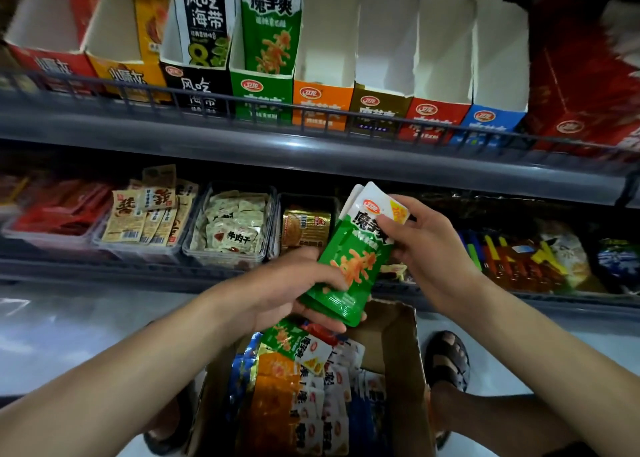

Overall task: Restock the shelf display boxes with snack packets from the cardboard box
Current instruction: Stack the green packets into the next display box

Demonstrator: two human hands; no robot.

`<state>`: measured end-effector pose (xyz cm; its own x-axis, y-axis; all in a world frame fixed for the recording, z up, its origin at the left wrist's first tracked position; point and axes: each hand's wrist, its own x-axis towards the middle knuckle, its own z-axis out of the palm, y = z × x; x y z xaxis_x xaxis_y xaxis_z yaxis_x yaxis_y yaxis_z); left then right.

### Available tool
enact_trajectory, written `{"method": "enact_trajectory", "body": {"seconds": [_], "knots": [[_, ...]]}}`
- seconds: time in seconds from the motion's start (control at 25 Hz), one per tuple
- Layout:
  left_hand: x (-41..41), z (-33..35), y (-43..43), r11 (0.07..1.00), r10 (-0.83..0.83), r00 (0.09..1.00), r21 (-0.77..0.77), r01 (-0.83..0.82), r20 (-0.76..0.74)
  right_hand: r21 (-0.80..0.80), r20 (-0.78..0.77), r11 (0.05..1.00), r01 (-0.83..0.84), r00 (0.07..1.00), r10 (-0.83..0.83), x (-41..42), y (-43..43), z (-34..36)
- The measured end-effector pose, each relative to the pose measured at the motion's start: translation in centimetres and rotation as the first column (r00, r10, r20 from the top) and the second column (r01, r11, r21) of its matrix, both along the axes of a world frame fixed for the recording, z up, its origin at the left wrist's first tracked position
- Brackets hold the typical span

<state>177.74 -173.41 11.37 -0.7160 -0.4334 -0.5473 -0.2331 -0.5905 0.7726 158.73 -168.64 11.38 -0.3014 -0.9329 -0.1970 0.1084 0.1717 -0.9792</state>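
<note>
Holding a stack of green packets (351,259) above the cardboard box (403,339), clasping its lower end in the left grip (287,283) and pinching its white tops in the right grip (429,245), probably squaring the edges for slotting into the green display box (261,93) overhead

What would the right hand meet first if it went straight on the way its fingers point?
The right hand pinches the green packets, which would travel with it. Beyond, up-left, the line probably meets the gold packets on the lower shelf; depth is unclear.
</note>
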Motion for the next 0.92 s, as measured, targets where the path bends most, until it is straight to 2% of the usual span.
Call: {"method": "enact_trajectory", "body": {"seconds": [0.12,0.28,0.44,0.56,0.68,0.8,0.92], "knots": [[0.2,0.6,0.2,0.982,-0.041,0.988,0.174,0.066,-0.146,-0.067,-0.016,0.997,-0.024,1.0,0.023,0.4,0.0,0.9],[0.4,0.7,0.4,0.979,-0.055,0.987,0.184,0.083,-0.154,-0.158,-0.074,0.984,-0.078,0.995,0.067,1.0,0.4,1.6],[0.4,0.6,0.2,0.992,-0.051,0.99,0.106,0.065,-0.128,-0.18,-0.118,0.98,-0.09,0.991,0.069,1.0,0.5,1.6],[0.2,0.5,0.7,0.997,-0.071,0.996,-0.032,0.069,-0.048,-0.189,-0.155,0.977,-0.099,0.985,0.07,1.2,0.7,1.6],[-0.1,0.0,1.0,0.989,-0.023,0.999,-0.145,0.027,0.026,-0.153,-0.27,0.983,-0.097,0.961,0.053,1.6,0.6,1.3],[-0.4,-0.4,1.0,0.971,0.009,0.996,-0.239,0.012,0.088,-0.105,-0.455,0.993,-0.057,0.89,0.003,1.6,0.4,1.1],[-0.8,-0.5,1.2,0.948,0.025,0.993,-0.319,0.013,0.116,-0.104,-0.458,0.994,-0.028,0.889,-0.023,2.3,0.3,1.3]]}}
